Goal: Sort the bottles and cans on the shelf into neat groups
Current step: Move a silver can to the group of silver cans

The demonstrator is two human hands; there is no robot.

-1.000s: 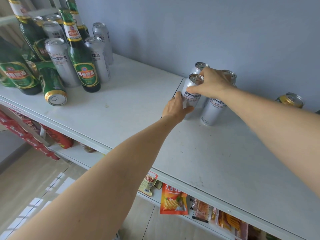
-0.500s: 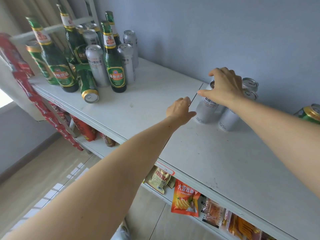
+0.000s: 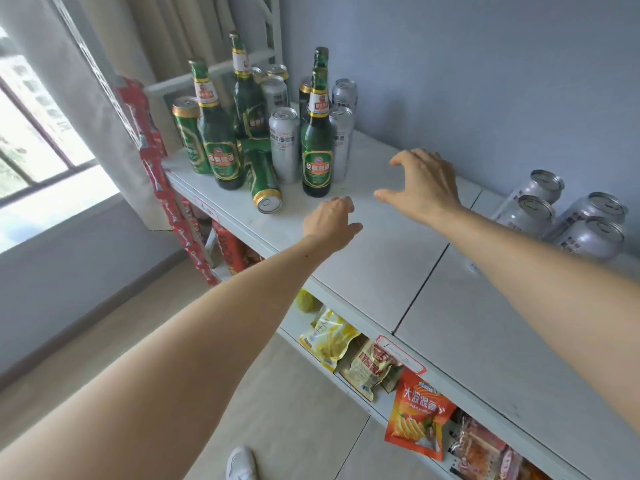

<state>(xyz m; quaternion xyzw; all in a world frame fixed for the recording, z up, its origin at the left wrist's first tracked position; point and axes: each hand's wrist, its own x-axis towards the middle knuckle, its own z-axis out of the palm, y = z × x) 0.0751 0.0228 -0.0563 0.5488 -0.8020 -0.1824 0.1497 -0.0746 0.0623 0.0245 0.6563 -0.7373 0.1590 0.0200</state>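
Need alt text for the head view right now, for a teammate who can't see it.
Both empty hands, left hand and right hand, reach over the white shelf toward mixed green bottles and cans. Four silver cans stand grouped at right; one green can lies tipped.

Green bottles (image 3: 317, 147) and silver cans (image 3: 284, 145) stand mixed at the shelf's (image 3: 398, 258) left end, one green can (image 3: 263, 181) lying down (top facing out). Four silver cans (image 3: 568, 216) grouped right.
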